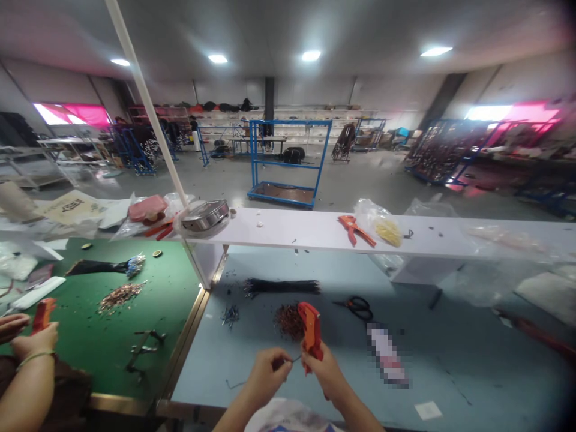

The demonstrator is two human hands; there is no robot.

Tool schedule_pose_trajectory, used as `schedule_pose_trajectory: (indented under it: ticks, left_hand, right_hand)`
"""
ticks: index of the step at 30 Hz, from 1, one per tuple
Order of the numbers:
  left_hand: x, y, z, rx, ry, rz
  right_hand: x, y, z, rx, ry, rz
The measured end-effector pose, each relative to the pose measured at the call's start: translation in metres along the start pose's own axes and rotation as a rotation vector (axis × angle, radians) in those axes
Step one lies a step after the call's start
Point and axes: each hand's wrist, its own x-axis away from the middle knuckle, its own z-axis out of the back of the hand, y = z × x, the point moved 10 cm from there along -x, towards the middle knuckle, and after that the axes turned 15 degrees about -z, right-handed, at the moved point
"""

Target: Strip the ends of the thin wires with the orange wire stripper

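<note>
At lower centre, the left hand [272,371] pinches a dark wire [296,359]; the right hand [324,369] curls fingers around orange pliers [310,327].

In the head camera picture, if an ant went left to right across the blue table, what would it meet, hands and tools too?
Small pile of bluish bits → left hand → red-orange hand tool → scissors → small white square.

Orange pliers [311,329] beside thin dark wire [296,359]
</note>
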Motion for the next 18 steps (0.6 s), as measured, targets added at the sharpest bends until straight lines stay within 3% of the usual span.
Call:
schedule_pose_trajectory:
  ticks: [8,13,18]
  left_hand:
    - [0.001,-0.013,-0.005,0.081,-0.006,0.052]
    - [-0.003,-0.01,0.016,0.022,0.082,0.023]
    - [-0.009,-0.003,0.036,0.005,0.165,0.007]
  right_hand:
    - [0.001,-0.002,0.005,-0.029,-0.012,-0.022]
    - [0.003,-0.004,0.017,0.077,-0.021,-0.045]
    - [0.004,-0.003,0.033,0.174,0.097,-0.027]
